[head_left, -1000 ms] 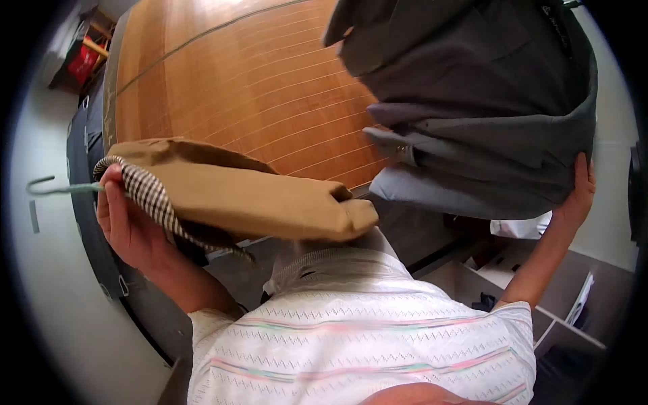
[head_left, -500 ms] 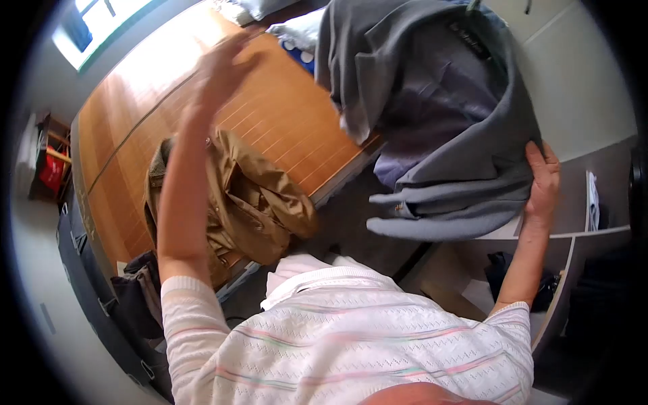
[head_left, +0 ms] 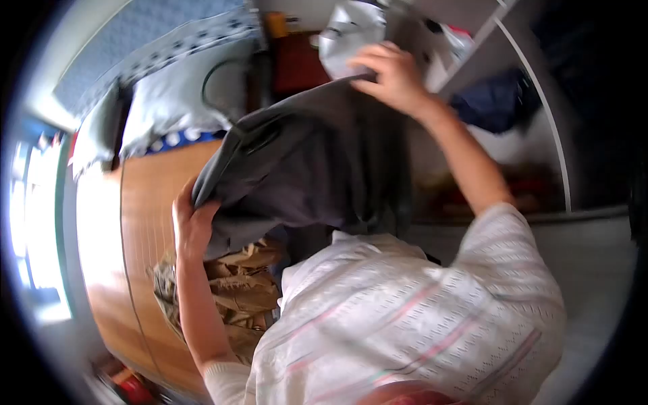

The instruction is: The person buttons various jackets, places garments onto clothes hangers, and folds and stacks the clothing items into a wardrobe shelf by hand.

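Both hands hold a grey jacket (head_left: 310,155) in front of my body, with its dark lining showing. My left hand (head_left: 192,219) grips the jacket at its left edge, fingers closed on the cloth. The fingers of my right hand (head_left: 388,74) pinch the jacket's upper right edge. A hanger hook (head_left: 229,101) sticks up from the jacket's collar. Below my left hand, a tan jacket (head_left: 243,290) lies crumpled on the wooden-coloured bed mat (head_left: 145,229), partly hidden by my left forearm.
Grey pillows (head_left: 189,88) lie at the bed's head, beside a patterned headboard (head_left: 162,40). Open shelving (head_left: 533,88) with a dark blue garment (head_left: 496,101) stands at the right. A white bag (head_left: 351,37) is beyond my right hand. A bright window (head_left: 40,223) is at the left.
The tan jacket has left my left hand and lies on the bed. My left hand has taken hold of the grey jacket, now lower and nearer the middle. The view has turned right.
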Action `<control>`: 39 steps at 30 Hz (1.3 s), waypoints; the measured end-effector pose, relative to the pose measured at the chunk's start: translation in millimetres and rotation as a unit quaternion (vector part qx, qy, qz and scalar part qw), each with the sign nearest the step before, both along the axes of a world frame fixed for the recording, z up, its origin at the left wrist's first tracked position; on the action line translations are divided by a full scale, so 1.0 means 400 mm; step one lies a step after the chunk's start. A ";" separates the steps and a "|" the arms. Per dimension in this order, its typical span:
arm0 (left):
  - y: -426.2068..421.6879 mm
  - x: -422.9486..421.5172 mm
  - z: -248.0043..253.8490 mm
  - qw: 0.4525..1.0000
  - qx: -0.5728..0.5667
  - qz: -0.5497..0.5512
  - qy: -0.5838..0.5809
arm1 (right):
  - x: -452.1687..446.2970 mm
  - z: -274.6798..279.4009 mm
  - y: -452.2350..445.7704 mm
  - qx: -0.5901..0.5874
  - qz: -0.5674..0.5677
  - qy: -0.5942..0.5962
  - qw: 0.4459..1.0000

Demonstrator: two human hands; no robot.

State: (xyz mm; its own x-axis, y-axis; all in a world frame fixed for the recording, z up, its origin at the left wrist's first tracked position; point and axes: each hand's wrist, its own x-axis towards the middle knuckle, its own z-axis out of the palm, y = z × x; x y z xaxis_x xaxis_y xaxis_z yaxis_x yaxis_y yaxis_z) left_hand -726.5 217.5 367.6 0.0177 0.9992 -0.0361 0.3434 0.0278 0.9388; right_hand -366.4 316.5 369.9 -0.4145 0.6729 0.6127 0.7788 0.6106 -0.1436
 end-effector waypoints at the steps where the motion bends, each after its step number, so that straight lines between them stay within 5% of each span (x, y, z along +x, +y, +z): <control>1: -0.011 0.026 -0.016 0.999 -0.027 0.026 -0.034 | -0.030 0.001 -0.030 0.071 -0.049 0.020 0.996; 3: -0.010 0.074 -0.061 0.994 -0.090 0.017 -0.051 | -0.101 -0.027 -0.100 -0.214 0.020 0.294 0.931; 5: -0.017 0.105 -0.111 0.991 -0.112 0.006 -0.071 | -0.200 -0.092 -0.152 -0.287 0.104 0.378 0.874; 7: -0.027 0.132 -0.157 0.997 -0.076 -0.034 0.009 | -0.257 -0.144 -0.195 -0.394 0.051 0.330 0.856; 11: -0.022 0.202 -0.141 0.985 -0.051 -0.035 0.160 | -0.258 -0.217 -0.172 -0.492 0.022 0.525 0.694; 17: 0.011 0.243 -0.132 0.952 -0.002 -0.095 0.292 | -0.222 -0.276 -0.137 -0.573 -0.073 0.505 0.641; 21: 0.024 0.234 -0.114 0.912 0.017 -0.122 0.391 | -0.228 -0.320 -0.106 -0.517 -0.052 0.496 0.695; 23: 0.025 0.204 -0.129 0.893 0.070 -0.105 0.433 | -0.227 -0.347 -0.083 -0.448 -0.026 0.447 0.774; 27: 0.020 0.130 -0.114 0.867 0.095 -0.051 0.486 | -0.234 -0.282 -0.070 -0.444 -0.029 0.488 0.751; 32: 0.004 0.051 -0.130 0.856 0.093 0.062 0.505 | -0.241 -0.267 -0.038 -0.369 0.043 0.383 0.846; 35: 0.025 0.029 -0.135 0.889 0.088 0.105 0.436 | -0.238 -0.257 -0.035 -0.276 0.041 0.327 0.903; 39: 0.046 -0.053 -0.159 0.930 0.164 0.072 0.322 | -0.260 -0.261 -0.030 -0.278 0.050 0.364 0.888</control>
State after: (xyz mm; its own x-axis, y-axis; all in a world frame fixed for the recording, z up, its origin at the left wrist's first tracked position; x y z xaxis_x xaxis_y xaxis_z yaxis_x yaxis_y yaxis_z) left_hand -747.6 235.9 304.0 -0.0365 0.9487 0.3141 0.8521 -0.1346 0.5057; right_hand -470.3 304.4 265.4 -0.1199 0.9375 0.3266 0.3024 0.3478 -0.8875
